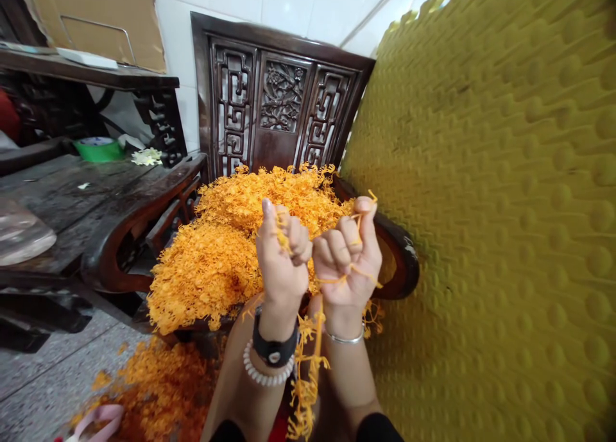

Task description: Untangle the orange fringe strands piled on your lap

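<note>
Both of my hands are raised side by side in front of a big heap of orange branched plastic pieces point(212, 269) on a carved wooden chair. My left hand point(283, 256) is closed, with bits of an orange piece showing between thumb and curled fingers. Curled with its palm up, my right hand point(346, 256) pinches an orange plastic sprig point(357, 219) between thumb and forefinger. Thin orange strands also cross its palm. Below the wrists hangs a string of orange pieces point(308, 378); where it is attached is hidden.
A yellow-green foam mat point(491, 172) stands upright on the right. The chair's carved back point(282, 102) rises behind the heap. At left, a dark wooden bench point(58, 185) bears green tape point(99, 150) and a plastic bag point(22, 233). More orange pieces point(158, 378) lie low at left near a pink band point(101, 423).
</note>
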The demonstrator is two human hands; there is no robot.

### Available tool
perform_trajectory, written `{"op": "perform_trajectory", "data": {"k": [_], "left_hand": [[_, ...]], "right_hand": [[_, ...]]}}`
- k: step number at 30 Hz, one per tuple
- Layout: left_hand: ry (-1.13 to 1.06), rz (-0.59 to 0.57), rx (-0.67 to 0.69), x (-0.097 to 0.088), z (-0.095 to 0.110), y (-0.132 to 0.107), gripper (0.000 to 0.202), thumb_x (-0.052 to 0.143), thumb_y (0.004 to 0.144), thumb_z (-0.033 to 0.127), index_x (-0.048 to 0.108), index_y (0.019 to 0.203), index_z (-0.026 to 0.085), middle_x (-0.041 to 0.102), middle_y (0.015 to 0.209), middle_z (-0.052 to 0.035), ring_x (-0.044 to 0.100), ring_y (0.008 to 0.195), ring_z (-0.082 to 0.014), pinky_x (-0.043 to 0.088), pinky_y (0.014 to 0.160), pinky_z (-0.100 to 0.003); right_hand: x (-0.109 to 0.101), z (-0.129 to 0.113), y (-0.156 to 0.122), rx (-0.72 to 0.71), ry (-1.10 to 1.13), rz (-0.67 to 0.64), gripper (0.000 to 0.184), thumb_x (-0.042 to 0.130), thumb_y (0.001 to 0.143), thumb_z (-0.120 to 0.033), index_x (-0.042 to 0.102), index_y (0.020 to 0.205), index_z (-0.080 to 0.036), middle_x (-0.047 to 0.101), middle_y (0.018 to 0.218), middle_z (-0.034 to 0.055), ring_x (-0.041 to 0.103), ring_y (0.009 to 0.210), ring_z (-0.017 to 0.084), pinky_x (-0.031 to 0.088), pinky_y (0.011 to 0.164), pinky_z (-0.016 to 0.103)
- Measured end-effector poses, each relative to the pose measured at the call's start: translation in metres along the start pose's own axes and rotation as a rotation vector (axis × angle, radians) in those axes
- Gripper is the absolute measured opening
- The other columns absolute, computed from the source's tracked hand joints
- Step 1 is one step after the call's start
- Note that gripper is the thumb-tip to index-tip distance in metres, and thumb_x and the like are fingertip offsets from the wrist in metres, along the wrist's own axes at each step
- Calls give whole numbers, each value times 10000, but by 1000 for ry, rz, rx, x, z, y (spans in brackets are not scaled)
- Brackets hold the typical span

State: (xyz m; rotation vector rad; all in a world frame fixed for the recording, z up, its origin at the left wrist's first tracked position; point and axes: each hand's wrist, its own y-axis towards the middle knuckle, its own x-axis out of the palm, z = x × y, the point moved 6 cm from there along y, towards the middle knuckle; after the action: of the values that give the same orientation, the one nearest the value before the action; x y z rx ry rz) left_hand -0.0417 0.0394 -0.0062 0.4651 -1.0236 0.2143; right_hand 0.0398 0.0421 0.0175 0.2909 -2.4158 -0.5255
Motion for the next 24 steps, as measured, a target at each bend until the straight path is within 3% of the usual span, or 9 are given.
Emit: {"op": "perform_trajectory", "data": {"k": [5,12,17,20,22,24], "left_hand": [[-222,-124,-32,-8,17,12,393,381,885,379,263,564,187,93,457,82,23,361,-59,126,278,-147],[-79,-194,-51,-9,14,15,409,439,854,410,280,553,184,131,452,75,66,356,-56,139,288,-152],[-9,-238,14,-18,48,11,414,471,834,435,287,562,182,157,434,73,99,352,-45,138,292,-169],[47,-152,199,-39,83,6,375,416,855,443,342,594,185,171,425,66,114,349,-50,139,296,-185],[194,14,370,-65,101,4,314,357,894,368,433,653,182,237,457,52,182,370,-50,174,332,-188],[434,182,547,-95,113,5,202,368,898,286,517,791,203,374,571,35,341,462,-54,241,401,-200]], "right_hand": [[-4,-8,6,-54,-18,-12,167,431,864,-406,482,779,-272,121,448,-94,58,314,55,104,297,190],[-2,-9,2,-135,-246,23,166,425,857,-424,502,801,-287,163,487,-84,84,348,64,128,295,195],[-6,-18,1,-191,-199,51,149,429,874,-333,532,800,-257,191,487,-81,113,362,54,143,311,189],[-8,-23,2,-189,-184,46,148,428,877,-317,538,813,-243,281,487,-77,211,353,36,192,326,180],[-9,-24,3,-162,-203,31,140,428,875,-325,532,828,-245,356,503,-72,298,362,34,238,342,180],[-11,-24,4,-142,-241,20,140,426,870,-347,520,835,-249,410,525,-68,361,381,39,279,363,184]]}}
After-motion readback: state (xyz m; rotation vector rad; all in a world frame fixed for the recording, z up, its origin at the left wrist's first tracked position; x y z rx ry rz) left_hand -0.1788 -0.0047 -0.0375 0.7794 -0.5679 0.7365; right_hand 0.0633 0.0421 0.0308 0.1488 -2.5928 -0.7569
